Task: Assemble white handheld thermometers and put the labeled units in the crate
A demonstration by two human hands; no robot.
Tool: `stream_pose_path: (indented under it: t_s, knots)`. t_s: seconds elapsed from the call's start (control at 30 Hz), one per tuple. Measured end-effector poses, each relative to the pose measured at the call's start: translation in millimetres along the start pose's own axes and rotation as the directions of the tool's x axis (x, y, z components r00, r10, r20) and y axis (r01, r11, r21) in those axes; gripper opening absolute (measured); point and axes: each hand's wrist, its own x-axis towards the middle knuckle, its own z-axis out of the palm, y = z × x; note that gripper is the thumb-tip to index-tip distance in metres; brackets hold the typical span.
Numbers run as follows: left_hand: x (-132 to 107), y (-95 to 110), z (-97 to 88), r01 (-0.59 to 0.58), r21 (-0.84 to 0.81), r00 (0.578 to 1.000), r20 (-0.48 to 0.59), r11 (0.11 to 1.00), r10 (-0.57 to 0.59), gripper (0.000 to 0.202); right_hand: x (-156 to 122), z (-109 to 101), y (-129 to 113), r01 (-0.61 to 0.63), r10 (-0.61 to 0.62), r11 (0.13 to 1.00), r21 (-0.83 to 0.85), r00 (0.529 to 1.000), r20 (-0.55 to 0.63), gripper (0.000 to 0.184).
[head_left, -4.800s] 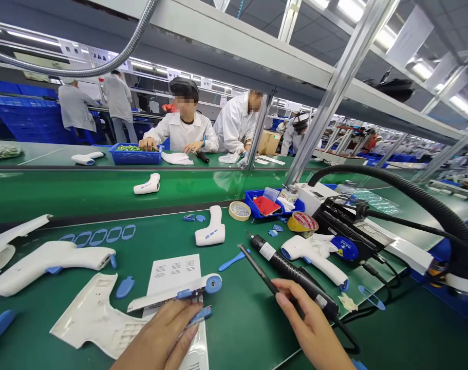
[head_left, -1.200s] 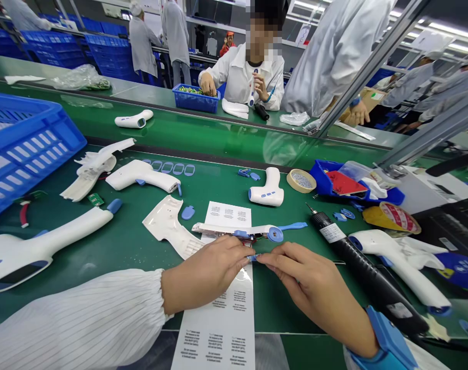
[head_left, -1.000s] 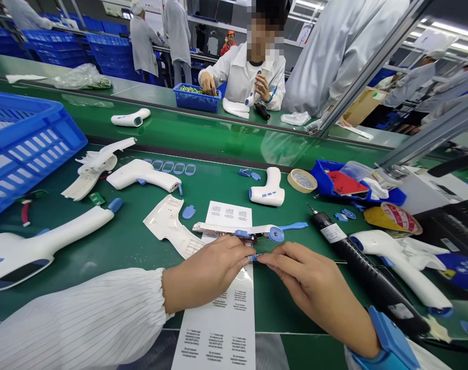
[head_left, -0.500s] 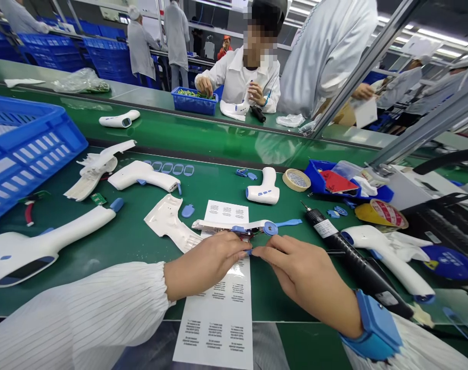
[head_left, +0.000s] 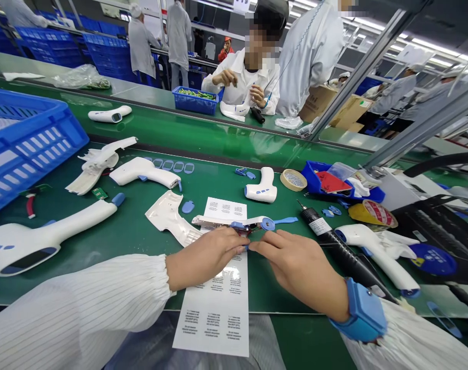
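Note:
My left hand (head_left: pixel 205 257) and my right hand (head_left: pixel 295 264) meet fingertip to fingertip over a printed paper sheet (head_left: pixel 218 293) on the green bench. Both pinch a small blue part (head_left: pixel 244 247), mostly hidden by the fingers. Just beyond them lies a white thermometer half-shell (head_left: pixel 234 222) with a blue round end and a circuit board showing. A black electric screwdriver (head_left: pixel 341 252) lies right of my right hand, untouched. My right wrist wears a blue strap (head_left: pixel 362 311).
Several white thermometer housings (head_left: pixel 145 172) and loose shells (head_left: pixel 168 216) lie on the bench, with a tape roll (head_left: pixel 293 180), a blue parts tray (head_left: pixel 334 182) and a blue crate (head_left: pixel 29 144) at left. Beyond a green conveyor (head_left: pixel 180 133), a seated person (head_left: pixel 245 77) works.
My right hand laid the black screwdriver down and joined the left on the small blue part. In the last second both hands crept slightly toward the half-shell; the view tilted.

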Motion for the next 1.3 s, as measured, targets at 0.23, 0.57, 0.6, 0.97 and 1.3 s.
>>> stream_pose_path:
  t_s: [0.23, 0.57, 0.6, 0.97, 1.3]
  knots:
    - [-1, -2, 1.2, 0.003, 0.003, 1.000, -0.002, 1.000, -0.003, 0.032, 2, -6, -3, -0.170, 0.152, 0.969, 0.180, 0.983, 0.107, 0.028]
    - [1, 0, -0.2, -0.012, 0.003, 1.000, -0.004, 1.000, 0.012, 0.030, 4, -1, 5, 0.099, -0.099, 0.995, 0.034, 0.995, 0.000, 0.031]
    - [1, 1, -0.4, -0.014, -0.002, 1.000, 0.000, 1.000, 0.014, 0.030, 4, -3, 5, 0.042, -0.045, 0.996, 0.080, 0.998, 0.036, 0.031]
    - [6, 7, -7.4, 0.022, -0.019, 0.999, 0.042, 1.000, -0.021, 0.027, 8, -11, -4, -0.166, 0.149, 0.972, 0.165, 0.983, 0.110, 0.027]
    - [17, 16, -21.5, 0.095, 0.024, 0.978, 0.184, 0.995, -0.098, 0.027, 7, -12, -4, -0.168, 0.155, 0.972, 0.165, 0.984, 0.091, 0.027]
